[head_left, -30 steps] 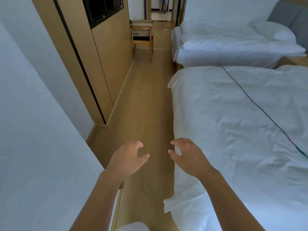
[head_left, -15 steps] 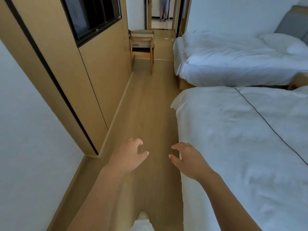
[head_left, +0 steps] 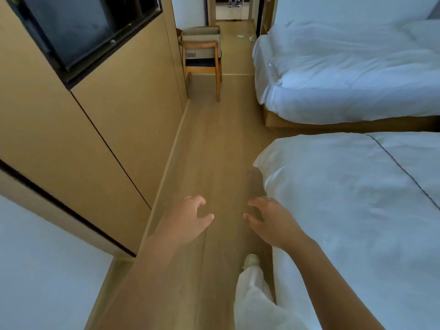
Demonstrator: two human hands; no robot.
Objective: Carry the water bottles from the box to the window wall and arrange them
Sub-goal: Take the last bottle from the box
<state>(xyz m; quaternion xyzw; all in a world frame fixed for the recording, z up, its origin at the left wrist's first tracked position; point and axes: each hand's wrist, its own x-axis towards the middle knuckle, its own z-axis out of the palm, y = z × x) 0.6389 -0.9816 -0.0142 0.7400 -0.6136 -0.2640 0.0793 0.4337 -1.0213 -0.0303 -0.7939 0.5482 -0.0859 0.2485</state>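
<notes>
Near bed (head_left: pixel 345 198) now right of walker, closer than second ago; chair (head_left: pixel 202 60) ahead carries box (head_left: pixel 201 35), nearer. Left hand (head_left: pixel 188 220), right hand (head_left: pixel 271 222) empty, fingers loosely spread. Bottles unseen; fetch leg underway.

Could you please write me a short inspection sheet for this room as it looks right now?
Surface: wooden floor forms a corridor between the wardrobe wall and two white beds.
Job's things: cardboard box sits on a wooden chair at the far end; no water bottles visible.
Clutter: small white scraps on the floor near the doorway.
Grippers: left hand and right hand are both held out, fingers loosely curled, holding nothing.
Cables: nothing seen.
Surroundings: dark screen set in the wardrobe wall; someone's feet beyond the doorway.
</notes>
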